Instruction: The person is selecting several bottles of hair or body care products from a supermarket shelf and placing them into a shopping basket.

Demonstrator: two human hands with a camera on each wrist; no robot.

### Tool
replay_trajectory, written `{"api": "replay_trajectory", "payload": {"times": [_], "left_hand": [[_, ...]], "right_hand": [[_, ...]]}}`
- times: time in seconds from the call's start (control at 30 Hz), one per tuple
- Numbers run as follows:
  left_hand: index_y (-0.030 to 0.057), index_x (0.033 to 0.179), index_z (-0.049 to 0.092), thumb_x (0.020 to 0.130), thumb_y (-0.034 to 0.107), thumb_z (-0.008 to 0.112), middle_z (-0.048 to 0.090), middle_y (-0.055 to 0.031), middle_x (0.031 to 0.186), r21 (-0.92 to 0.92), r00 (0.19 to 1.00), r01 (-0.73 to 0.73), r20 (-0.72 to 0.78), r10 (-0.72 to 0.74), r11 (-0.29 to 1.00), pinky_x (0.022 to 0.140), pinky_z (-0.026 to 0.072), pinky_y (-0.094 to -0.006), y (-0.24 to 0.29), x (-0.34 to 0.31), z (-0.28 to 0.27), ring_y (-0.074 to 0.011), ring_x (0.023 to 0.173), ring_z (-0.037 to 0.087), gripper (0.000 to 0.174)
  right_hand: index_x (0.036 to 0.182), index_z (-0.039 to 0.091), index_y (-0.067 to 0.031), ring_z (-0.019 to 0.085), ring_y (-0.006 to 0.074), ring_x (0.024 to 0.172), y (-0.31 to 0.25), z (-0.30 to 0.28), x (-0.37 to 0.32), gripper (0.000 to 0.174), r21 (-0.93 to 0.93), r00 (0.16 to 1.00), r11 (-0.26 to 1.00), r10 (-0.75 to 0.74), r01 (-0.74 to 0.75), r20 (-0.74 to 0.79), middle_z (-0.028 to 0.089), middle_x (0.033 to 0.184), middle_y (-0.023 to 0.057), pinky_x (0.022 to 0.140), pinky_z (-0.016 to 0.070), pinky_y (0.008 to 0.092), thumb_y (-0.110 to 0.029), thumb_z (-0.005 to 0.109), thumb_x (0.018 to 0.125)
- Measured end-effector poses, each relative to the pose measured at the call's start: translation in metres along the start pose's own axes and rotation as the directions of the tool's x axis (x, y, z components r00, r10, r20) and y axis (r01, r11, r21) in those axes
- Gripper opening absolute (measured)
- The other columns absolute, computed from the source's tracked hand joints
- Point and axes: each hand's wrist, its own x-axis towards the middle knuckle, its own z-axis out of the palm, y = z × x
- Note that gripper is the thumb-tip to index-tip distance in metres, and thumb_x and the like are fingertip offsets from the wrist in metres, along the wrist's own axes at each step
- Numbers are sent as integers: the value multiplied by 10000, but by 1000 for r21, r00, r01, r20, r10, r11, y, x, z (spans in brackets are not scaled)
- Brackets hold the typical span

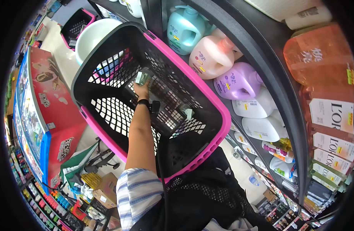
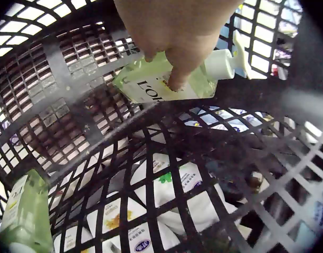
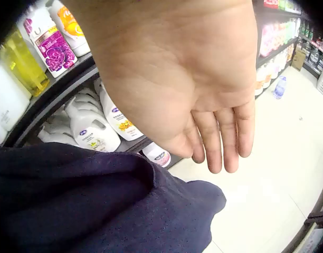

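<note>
In the head view my left hand (image 1: 141, 91) reaches down inside a black shopping basket with a pink rim (image 1: 175, 56). It grips a clear green pump bottle (image 2: 131, 79) with a white pump top, and the left wrist view shows thumb and fingers around its body. Inside the basket, toward the right end in the head view, lies a second green bottle (image 1: 187, 111) with a white label. My right hand (image 3: 188, 84) appears only in the right wrist view. It hangs beside dark cloth, its fingers extended, holding nothing.
Shelves (image 1: 269, 46) of laundry and shampoo bottles run along the right, very close to the basket. A red freezer chest (image 1: 55, 104) stands at the left. Behind the basket are a white tub (image 1: 94, 36) and another pink-rimmed basket (image 1: 75, 29). A cardboard box (image 1: 106, 190) sits lower left.
</note>
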Motion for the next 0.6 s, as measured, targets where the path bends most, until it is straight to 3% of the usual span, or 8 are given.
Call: {"api": "replay_trajectory", "payload": {"times": [0.1, 0.17, 0.23, 0.37, 0.43, 0.5, 0.53, 0.6], "left_hand": [[4, 1143, 564, 646, 152, 863, 668, -139, 1049, 48, 999, -7, 33, 5, 999, 852, 487, -359, -20, 12, 10, -262, 958, 649, 598], [10, 1147, 579, 659, 113, 850, 669, -110, 1053, 22, 992, 76, 97, -78, 997, 841, 484, -340, -33, 14, 16, -221, 946, 635, 568], [20, 1157, 583, 673, 95, 849, 668, -95, 1055, 64, 998, 40, 44, -43, 997, 838, 485, -333, -39, 8, 16, -212, 950, 631, 558], [26, 1262, 494, 699, 67, 830, 633, -104, 1131, -91, 982, 96, 170, -80, 991, 847, 481, -349, -45, 9, 14, -224, 993, 613, 656], [9, 1329, 421, 717, 63, 812, 613, -129, 1156, -158, 988, 53, 155, -28, 986, 851, 481, -365, -41, 6, 16, -235, 1011, 607, 728], [-49, 1296, 456, 738, 74, 791, 615, -152, 1152, 151, 946, 295, 92, -310, 944, 853, 478, -366, -34, 2, 18, -253, 1012, 607, 662], [-91, 1234, 508, 759, 100, 761, 632, -165, 1116, 166, 943, 296, 104, -315, 941, 833, 474, -371, -35, -5, 21, -270, 997, 605, 572], [-77, 1121, 593, 790, 159, 673, 650, -152, 1005, 294, 839, 321, 353, -414, 900, 711, 459, -370, -36, -13, 11, -249, 847, 603, 414]], "right_hand": [[1061, 641, -31, 644, 126, 742, 4, 1, -7, 197, -18, 1000, 1000, 1, -1, 9, 674, 876, 53, 632, 507, 259, -66, 520, 910], [1071, 641, -34, 640, 117, 754, -2, 2, -6, 205, -18, 1000, 999, -27, 27, 10, 670, 876, 43, 634, 503, 256, -67, 524, 906], [1081, 640, -37, 636, 108, 766, -10, 1, 2, 214, 9, 997, 997, -78, 78, 13, 667, 876, 33, 636, 500, 252, -69, 527, 903], [1095, 640, -48, 638, 117, 807, -17, 2, 10, 233, 166, 998, 986, -29, 21, 50, 665, 939, 25, 678, 511, 260, -146, 550, 902], [1095, 636, -47, 636, 124, 814, -17, 5, 15, 232, 223, 999, 975, -22, 10, 49, 666, 936, 26, 695, 518, 268, -152, 554, 905], [1092, 636, -46, 635, 127, 821, -18, 4, 19, 230, 146, 998, 989, -37, 28, 53, 667, 935, 28, 703, 520, 271, -153, 555, 906], [1089, 636, -45, 634, 130, 827, -21, 3, 19, 228, 64, 998, 997, -39, 36, 52, 668, 935, 30, 712, 522, 274, -153, 555, 906], [1084, 638, -42, 633, 133, 830, -24, 5, 23, 223, 28, 996, 998, -65, 63, 54, 667, 937, 30, 708, 521, 273, -148, 558, 905]]}}
